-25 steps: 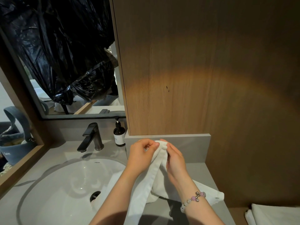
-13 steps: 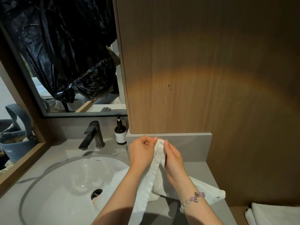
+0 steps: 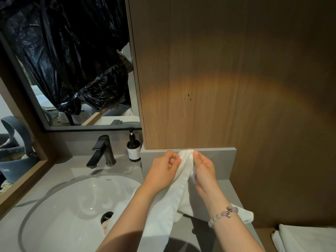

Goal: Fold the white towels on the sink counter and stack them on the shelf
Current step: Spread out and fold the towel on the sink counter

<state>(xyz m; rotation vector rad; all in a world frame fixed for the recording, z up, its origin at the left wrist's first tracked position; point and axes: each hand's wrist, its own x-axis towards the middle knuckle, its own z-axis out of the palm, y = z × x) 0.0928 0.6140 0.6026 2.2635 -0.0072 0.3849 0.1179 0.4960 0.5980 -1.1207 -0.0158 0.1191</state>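
Top edge of white towel (image 3: pixel 174 197) pinched by left hand (image 3: pixel 164 171) and right hand (image 3: pixel 203 170); basin mark (image 3: pixel 108 179) illegible.

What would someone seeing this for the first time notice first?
The two hands at centre: the left hand and right hand pinch the top of a white towel, which hangs toward the sink counter. Next, crumpled black plastic looms at upper left, and folded white towels sit in the lower right corner.

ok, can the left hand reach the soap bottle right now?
Probably yes: bottle stands just left of the left hand, nothing between. But that hand pinches the towel, so it'd let go first.
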